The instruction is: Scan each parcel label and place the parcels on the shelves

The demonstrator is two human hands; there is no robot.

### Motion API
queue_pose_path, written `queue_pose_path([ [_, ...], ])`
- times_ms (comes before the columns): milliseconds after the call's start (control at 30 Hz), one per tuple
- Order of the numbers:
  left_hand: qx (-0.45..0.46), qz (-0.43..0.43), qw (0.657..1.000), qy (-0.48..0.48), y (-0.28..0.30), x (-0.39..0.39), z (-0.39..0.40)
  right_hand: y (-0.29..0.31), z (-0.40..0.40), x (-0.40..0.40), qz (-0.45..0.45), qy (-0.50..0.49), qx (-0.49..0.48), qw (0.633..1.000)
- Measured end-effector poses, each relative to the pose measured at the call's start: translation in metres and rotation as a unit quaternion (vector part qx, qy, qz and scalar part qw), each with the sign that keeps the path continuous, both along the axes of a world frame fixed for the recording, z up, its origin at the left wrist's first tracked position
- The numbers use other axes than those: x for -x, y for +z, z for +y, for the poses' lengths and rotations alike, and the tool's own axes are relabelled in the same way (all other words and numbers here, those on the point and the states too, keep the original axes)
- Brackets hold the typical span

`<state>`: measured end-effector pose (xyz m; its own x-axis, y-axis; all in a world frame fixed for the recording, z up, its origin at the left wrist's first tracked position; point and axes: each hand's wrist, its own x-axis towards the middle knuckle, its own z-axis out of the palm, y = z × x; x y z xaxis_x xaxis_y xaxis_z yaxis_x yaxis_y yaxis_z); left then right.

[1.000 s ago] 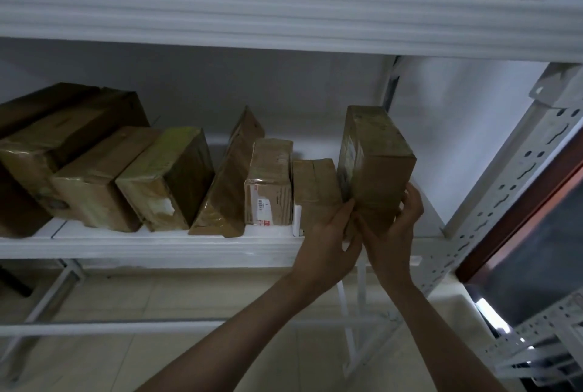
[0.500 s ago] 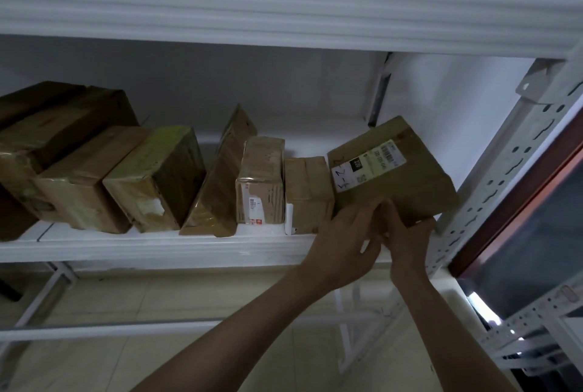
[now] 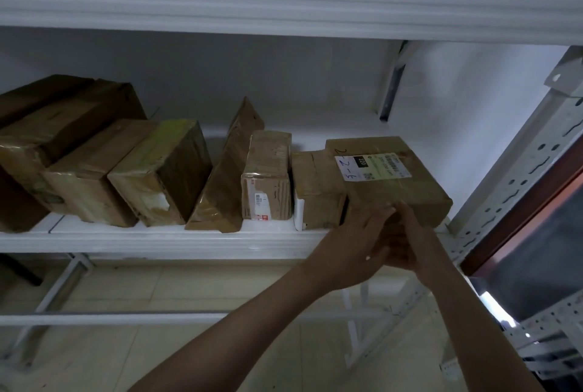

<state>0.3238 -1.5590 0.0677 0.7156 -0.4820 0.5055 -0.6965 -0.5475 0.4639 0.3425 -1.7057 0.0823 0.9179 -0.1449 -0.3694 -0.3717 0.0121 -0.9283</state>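
Head view: two bare forearms are being stretched up toward the shelf [image 3: 151, 238]. The left hand [image 3: 350, 246] is being laid with straight fingers against the front face of the parcel [image 3: 391, 190]; the right hand [image 3: 407, 246] is being pressed there too, its grip partly hidden, so it cannot be told. The parcel is being rested flat at the shelf's right end, label [image 3: 372, 167] up, touching a smaller box [image 3: 315, 193]. Farther left, more boxes [image 3: 157, 177] are being kept in a row.
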Motion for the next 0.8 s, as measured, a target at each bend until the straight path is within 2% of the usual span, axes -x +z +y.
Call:
queue_pose_path([
  [67,0.004,-0.003,1.0,-0.004,-0.005,0.009,0.009,0.002,0.005,0.001,-0.014,0.006,-0.008,1.0],
  [233,-0.015,0.038,0.999,0.026,-0.018,0.036,0.062,-0.017,0.036,0.018,-0.099,-0.006,0.08,0.992],
  [333,-0.041,0.051,0.995,0.079,-0.027,0.054,0.112,-0.036,0.074,0.038,-0.128,0.072,0.176,0.973],
  [500,-0.088,0.069,0.982,0.154,-0.043,0.092,0.214,-0.052,0.164,0.069,-0.16,0.233,0.322,0.904],
  [633,-0.142,0.116,0.951,0.248,-0.049,0.152,0.325,-0.054,0.266,0.105,-0.188,0.325,0.333,0.865],
  [800,-0.202,0.199,0.891,0.356,-0.05,0.242,0.474,-0.057,0.413,0.157,-0.224,0.393,0.336,0.826],
])
